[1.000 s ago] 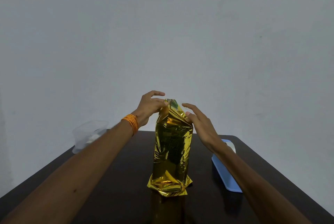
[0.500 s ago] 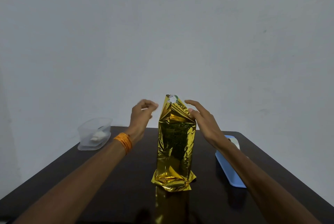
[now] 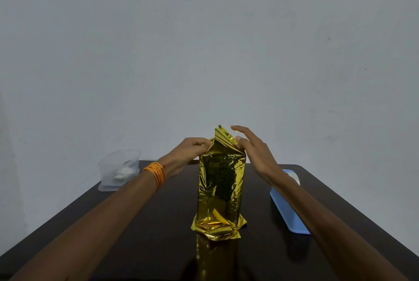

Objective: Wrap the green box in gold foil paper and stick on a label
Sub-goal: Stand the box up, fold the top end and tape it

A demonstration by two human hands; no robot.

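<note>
The box stands upright in the middle of the dark table, fully covered in crinkled gold foil paper; no green shows. Loose foil flares at its base and rises to a peak at the top. My left hand, with an orange thread band at the wrist, pinches the foil at the top left edge. My right hand rests against the top right edge, thumb on the foil and fingers spread above the peak. No label is visible.
A clear plastic container with something white inside sits at the table's far left edge. A light blue tray lies to the right, partly behind my right forearm. A plain grey wall rises behind the table.
My left hand moved off the foil top, then returned to pinch its left edge. The right hand stayed at the top right. The camera view shifted slightly.
</note>
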